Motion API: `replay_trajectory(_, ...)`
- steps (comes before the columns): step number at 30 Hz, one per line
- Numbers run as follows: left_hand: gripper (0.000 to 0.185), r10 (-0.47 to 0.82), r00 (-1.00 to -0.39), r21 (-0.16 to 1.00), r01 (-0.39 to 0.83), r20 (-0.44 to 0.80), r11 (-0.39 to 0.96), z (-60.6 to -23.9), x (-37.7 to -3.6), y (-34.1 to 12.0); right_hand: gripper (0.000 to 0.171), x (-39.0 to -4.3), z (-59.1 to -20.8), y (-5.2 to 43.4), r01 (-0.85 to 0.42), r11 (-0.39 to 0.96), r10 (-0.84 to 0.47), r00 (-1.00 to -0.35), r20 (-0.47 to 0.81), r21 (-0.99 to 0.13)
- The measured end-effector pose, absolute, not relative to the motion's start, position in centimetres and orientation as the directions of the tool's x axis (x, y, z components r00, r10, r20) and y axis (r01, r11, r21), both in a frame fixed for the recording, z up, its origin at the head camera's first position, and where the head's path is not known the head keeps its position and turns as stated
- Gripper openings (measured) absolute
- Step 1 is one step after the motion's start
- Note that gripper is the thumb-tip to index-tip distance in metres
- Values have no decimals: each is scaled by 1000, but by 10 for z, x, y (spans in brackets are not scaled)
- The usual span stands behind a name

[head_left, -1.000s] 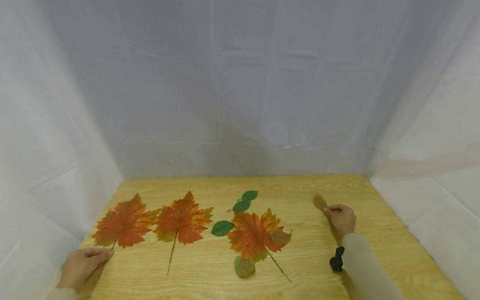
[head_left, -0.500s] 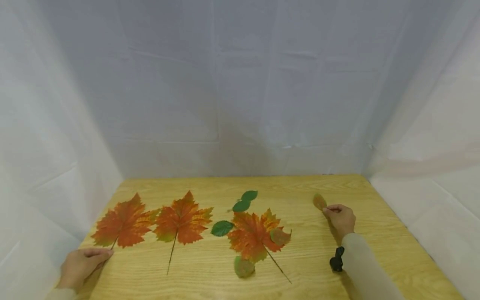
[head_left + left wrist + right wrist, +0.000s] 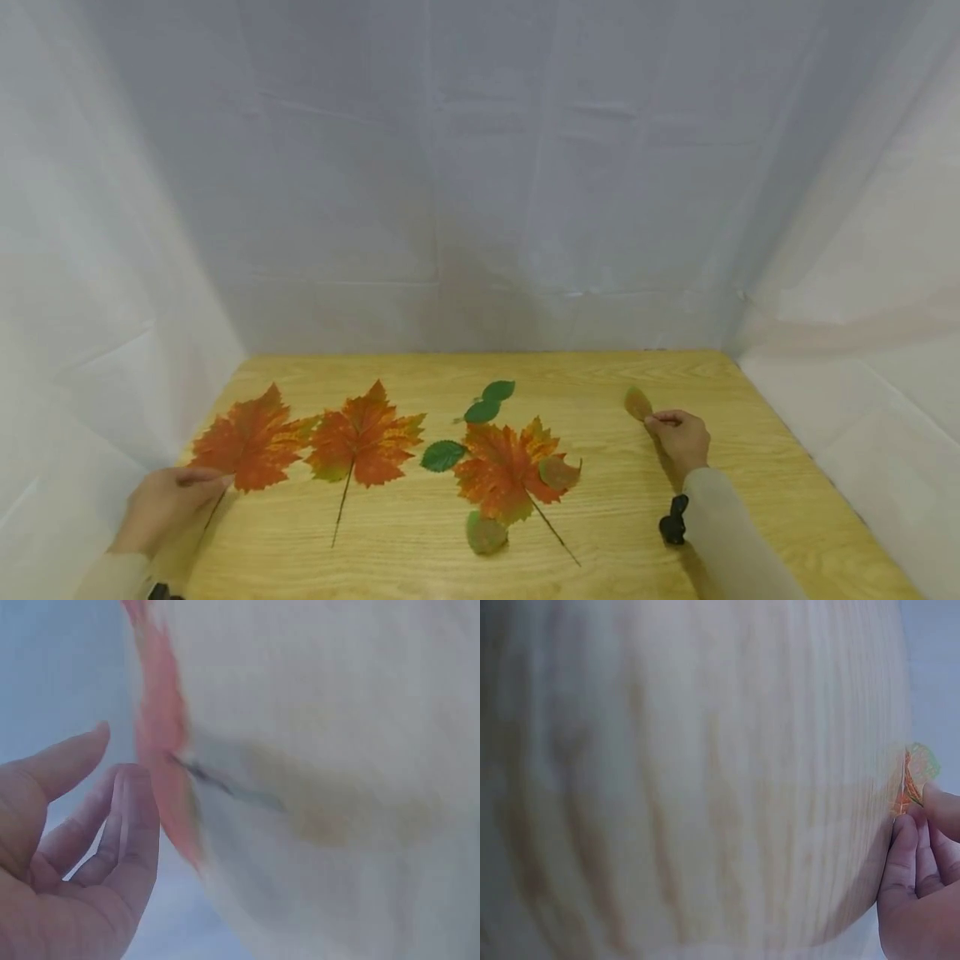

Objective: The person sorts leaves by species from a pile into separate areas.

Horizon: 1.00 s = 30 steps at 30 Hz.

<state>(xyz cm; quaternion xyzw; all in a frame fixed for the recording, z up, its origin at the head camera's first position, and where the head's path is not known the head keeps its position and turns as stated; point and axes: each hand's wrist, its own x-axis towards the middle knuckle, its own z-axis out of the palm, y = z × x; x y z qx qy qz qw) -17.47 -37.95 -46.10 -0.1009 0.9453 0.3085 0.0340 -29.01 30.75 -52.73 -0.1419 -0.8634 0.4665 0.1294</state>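
Observation:
At the left of the table my left hand (image 3: 168,504) hovers by an orange-red maple leaf (image 3: 251,446), fingertips over the base of its thin stem (image 3: 213,512). In the left wrist view a gap shows between thumb (image 3: 79,761) and fingers, with nothing in it. My right hand (image 3: 681,440) pinches a small brownish-green leaf (image 3: 637,403) at its lower end, on the right side. Beyond the right fingertips, that leaf stands up at the far edge of the right wrist view. A second maple leaf (image 3: 363,437) lies right beside the left one.
A third maple leaf (image 3: 502,475) lies mid-table, with a small brownish leaf (image 3: 559,472) on it and a greenish one (image 3: 486,533) at its lower edge. Several green leaves (image 3: 443,456) lie around its upper left. White sheeting (image 3: 480,208) encloses the wooden table (image 3: 765,467) behind and at both sides.
My left hand has let go of the left maple leaf's stem and shifted slightly up and right, exposing the stem's lower part. The right hand keeps its place with the small leaf.

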Motion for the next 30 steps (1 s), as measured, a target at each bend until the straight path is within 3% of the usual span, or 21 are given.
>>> replay_trajectory(5,67,-130,-981,712,-192,-141,675,-449,-194,-332,30,-288,-525,308,118,529,363,-927,99,-840)
replay_trajectory(10,59,-49,-996,788,-88,-74,609,-448,-214,-265,31,-288,-525,308,132,521,360,-930,76,-843)
replay_trajectory(17,37,57,-998,837,63,38,543,-454,-233,-174,30,-289,-526,305,121,519,366,-926,92,-846)
replay_trajectory(22,33,111,-989,849,138,94,510,-463,-236,-125,30,-289,-527,304,120,519,363,-927,91,-846)
replay_trajectory(30,36,89,-992,839,126,93,530,-471,-240,-84,30,-289,-527,305,109,518,364,-926,103,-848)
